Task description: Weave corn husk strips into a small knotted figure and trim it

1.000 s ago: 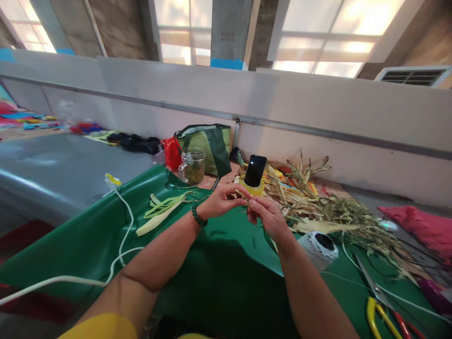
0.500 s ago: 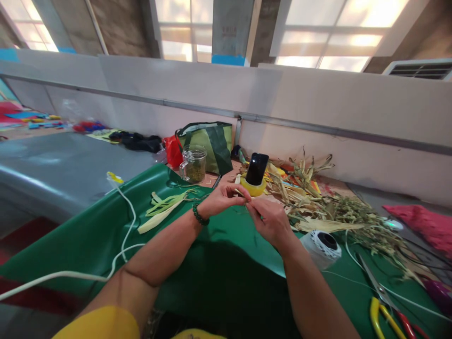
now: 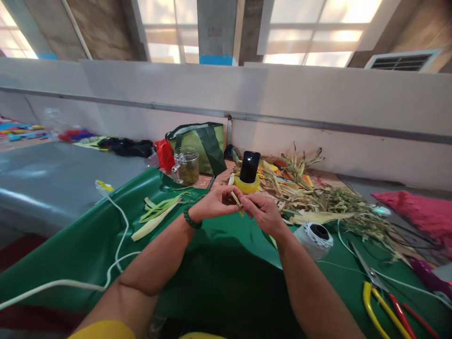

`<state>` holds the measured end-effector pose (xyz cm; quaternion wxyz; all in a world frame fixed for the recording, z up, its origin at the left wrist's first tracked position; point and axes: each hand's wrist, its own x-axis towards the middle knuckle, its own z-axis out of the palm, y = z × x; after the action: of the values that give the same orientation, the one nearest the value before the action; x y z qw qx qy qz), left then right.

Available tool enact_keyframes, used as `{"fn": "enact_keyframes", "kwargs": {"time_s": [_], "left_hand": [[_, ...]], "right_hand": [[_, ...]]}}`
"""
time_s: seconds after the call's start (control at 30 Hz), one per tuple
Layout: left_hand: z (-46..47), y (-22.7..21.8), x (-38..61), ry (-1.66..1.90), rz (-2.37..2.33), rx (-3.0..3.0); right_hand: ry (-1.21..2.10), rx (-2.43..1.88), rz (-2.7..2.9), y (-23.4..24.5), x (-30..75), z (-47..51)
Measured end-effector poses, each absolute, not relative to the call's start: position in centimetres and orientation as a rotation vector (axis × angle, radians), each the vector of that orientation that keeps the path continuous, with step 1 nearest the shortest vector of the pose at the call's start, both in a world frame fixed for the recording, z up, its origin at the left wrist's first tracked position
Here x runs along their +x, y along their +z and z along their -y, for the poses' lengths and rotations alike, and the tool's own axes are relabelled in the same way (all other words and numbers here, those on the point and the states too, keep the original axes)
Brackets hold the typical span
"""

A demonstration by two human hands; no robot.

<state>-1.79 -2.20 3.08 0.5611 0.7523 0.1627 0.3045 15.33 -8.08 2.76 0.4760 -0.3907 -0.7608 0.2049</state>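
My left hand (image 3: 216, 203), with a dark green bead bracelet (image 3: 191, 218) at the wrist, pinches a thin pale strip of husk (image 3: 235, 198). Its fingertips meet those of my right hand (image 3: 263, 212), which are closed on the strip's lower end. A bit of yellow-green husk peeks out below the fingers; the rest is covered by them. Both hands are above the green mat (image 3: 226, 254). Left of them lie green leaf strips (image 3: 158, 208) and a pale husk piece (image 3: 153, 227). Beyond the hands, a phone (image 3: 250, 165) leans upright on a yellow tape roll (image 3: 247, 185).
Dried corn husks (image 3: 310, 215) and dried stalks are heaped at the right. A cone of white thread (image 3: 313, 241) stands by my right forearm, near scissors (image 3: 379, 285). Behind are a glass mug (image 3: 187, 168) and a green bag (image 3: 208, 148). A white cable (image 3: 70, 283) crosses the left.
The view has shifted slightly, so everything sits a little further left. My fingers have turned the husk strip, which now stands steeper between them; both hands remain together.
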Motion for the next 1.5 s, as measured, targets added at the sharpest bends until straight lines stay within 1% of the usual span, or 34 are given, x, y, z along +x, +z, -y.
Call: {"fn": "enact_keyframes", "kwargs": {"time_s": [0.17,0.3,0.47,0.6,0.73,0.87,1.0,1.07,1.2,1.37,1.5], "left_hand": [[2.3,3.2,-1.7,0.713,-0.323,1.674],[2.8,3.6,-1.9,0.731,-0.320,1.704],[3.0,3.9,-2.1,0.709,-0.362,1.794],[2.0,3.2,-1.9,0.816,-0.356,1.703],[1.4,2.9,-1.8,0.873,-0.401,1.513],[1.7,3.0,-1.6,0.844,-0.500,1.618],[2.0,2.7,-1.0,1.130,-0.575,1.847],[2.1,2.3,-0.5,1.181,-0.591,1.867],[2.6,1.8,0.1,1.149,-0.561,1.753],[2.8,2.3,-0.4,1.108,-0.580,1.705],[2.2,2.6,-1.0,0.959,-0.600,1.775]], "right_hand": [[0.673,-0.876,1.718,2.7,14.3,8.4],[0.732,-0.862,1.601,2.2,13.6,8.8],[0.647,-0.940,1.576,2.1,13.6,8.8],[0.589,-1.018,1.548,2.0,13.9,8.2],[0.598,-0.994,1.505,1.6,14.1,7.7],[0.573,-0.977,1.516,1.5,14.1,7.6],[0.469,-1.030,1.552,1.3,14.2,7.6],[0.363,-1.075,1.602,1.1,14.3,7.6],[0.263,-1.126,1.638,0.8,14.1,7.7],[0.111,-1.169,1.648,1.1,14.3,8.1],[0.215,-1.231,1.777,1.6,15.5,7.8]]}}
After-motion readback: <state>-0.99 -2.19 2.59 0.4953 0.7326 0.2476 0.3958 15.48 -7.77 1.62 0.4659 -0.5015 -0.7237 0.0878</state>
